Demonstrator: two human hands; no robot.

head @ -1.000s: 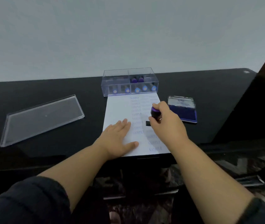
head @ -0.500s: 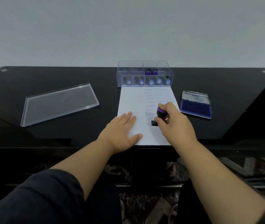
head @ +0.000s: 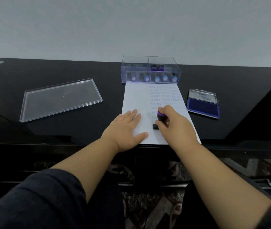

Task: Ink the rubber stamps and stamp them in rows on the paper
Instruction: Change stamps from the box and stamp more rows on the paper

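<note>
We see the right hand (head: 175,125) curled round a rubber stamp (head: 160,119) with a purple cap and a dark body; its grip is holding the stamp, thumb on the near side and fingers wrapped over the far side. The stamp's black rectangular base sits down on the sheet of paper (head: 134,96), near the sheet's middle and toward its near half. The left hand (head: 125,129) lies flat on the paper's left near corner, fingers straight and slightly spread, thumb out toward the stamp; its grip is wide and holds nothing, palm pressing on the sheet.

The paper lies on the black glossy tabletop (head: 81,129), its near edge at the tabletop's front edge. We read rows of blue "SAMPLE" prints (head: 154,96) down the sheet's middle, with fainter columns to their right that are too blurred to read.

Touching the paper's far edge stands a clear plastic box (head: 163,59) split into compartments; more stamps (head: 156,79) lie inside, blue round ends facing us, and two purple-capped ones sit behind them. Just beside the paper on the right lies an open ink pad (head: 202,107), blue surface up, lid tipped back. Well apart on the left rests the box's clear lid (head: 60,98), flat on the tabletop. Dark sleeves (head: 37,200) cover the upper arms.
</note>
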